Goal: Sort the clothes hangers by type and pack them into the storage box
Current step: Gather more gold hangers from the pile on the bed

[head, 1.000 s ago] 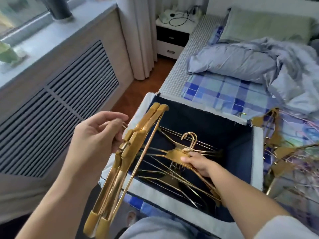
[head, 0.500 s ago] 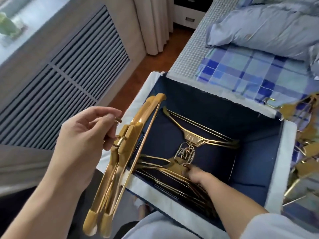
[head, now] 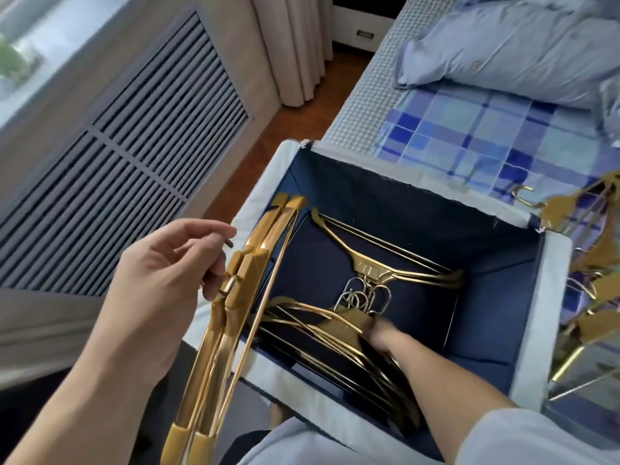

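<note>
**Gold hangers going into the navy-lined box**

Gold-coloured hangers are lying in two groups on the floor of the storage box [head: 555, 297], a fabric box with pale grey walls and a dark blue lining that is sitting on the bed [head: 476, 129]. One group, the far hangers [head: 385, 266], is resting flat toward the box's back wall with its hooks pointing to the middle. The near hangers [head: 322, 330] are lying closer to the person, hooks meeting those of the far group in a silver tangle.

The right hand [head: 382, 337] is reaching down inside the box and is touching the neck of the near hangers; it is blurred, so I cannot tell whether its fingers are curled round them or merely pressing.

The left hand [head: 161, 283] is holding a bundle of hangers [head: 235, 313] outside the box's left wall, fingers curled round the hooks at the bundle's middle, forefinger and thumb pinching one hook end. The bundle is hanging on a slant, its upper tips leaning over the box rim.

More loose hangers [head: 590, 263] are sprawling on the checked sheet just beside the box's right wall. A crumpled blue duvet [head: 503, 52] is lying farther up the bed, and a slatted radiator cover [head: 127, 156] is running along the wall at left
</note>
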Demonstrator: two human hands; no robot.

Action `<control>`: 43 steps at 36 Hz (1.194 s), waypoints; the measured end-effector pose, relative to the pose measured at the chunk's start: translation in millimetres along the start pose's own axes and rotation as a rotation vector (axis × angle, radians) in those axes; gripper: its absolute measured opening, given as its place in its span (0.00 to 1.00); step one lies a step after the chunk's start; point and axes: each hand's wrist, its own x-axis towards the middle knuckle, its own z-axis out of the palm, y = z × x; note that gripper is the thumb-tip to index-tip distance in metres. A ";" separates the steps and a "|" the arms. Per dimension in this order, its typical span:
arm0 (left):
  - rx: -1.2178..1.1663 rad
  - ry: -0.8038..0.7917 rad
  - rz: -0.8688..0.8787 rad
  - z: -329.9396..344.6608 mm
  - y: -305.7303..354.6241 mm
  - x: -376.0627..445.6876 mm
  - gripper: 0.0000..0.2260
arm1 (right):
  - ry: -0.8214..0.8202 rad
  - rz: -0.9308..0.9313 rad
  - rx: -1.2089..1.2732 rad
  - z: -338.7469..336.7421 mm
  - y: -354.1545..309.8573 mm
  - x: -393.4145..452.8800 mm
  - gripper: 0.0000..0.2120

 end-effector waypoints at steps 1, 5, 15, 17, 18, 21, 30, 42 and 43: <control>0.002 -0.007 0.000 0.6 -0.3 -0.1 0.10 | -0.004 0.004 -0.010 -0.6 -0.1 -1.3 0.19; -0.006 -0.039 -0.002 2.1 -0.9 -1.8 0.10 | 0.015 -0.018 -0.019 0.1 2.9 -2.2 0.20; 0.004 -0.095 0.020 5.6 -3.3 -6.1 0.10 | 0.053 -0.123 -0.279 9.0 -2.0 -18.8 0.14; 0.005 -0.108 0.025 6.4 -3.0 -8.8 0.10 | 0.042 -0.122 -0.319 7.9 -3.3 -23.2 0.13; 0.005 -0.112 0.028 6.4 -2.4 -10.1 0.10 | 0.038 -0.122 -0.336 6.1 -3.9 -23.8 0.13; 0.003 -0.121 0.028 5.8 -1.5 -13.2 0.10 | 0.021 -0.102 -0.345 2.0 -6.1 -25.2 0.12; -0.021 -0.116 -0.003 3.8 5.3 -23.5 0.10 | 0.045 -0.013 -0.244 -12.8 -6.2 -26.0 0.11; 0.003 -0.135 -0.023 8.2 7.6 -25.7 0.12 | 0.157 -0.023 -0.149 -7.5 10.0 -23.6 0.24; 0.006 -0.132 -0.029 8.2 7.2 -25.9 0.12 | 0.166 -0.028 -0.134 -4.6 10.4 -23.1 0.25</control>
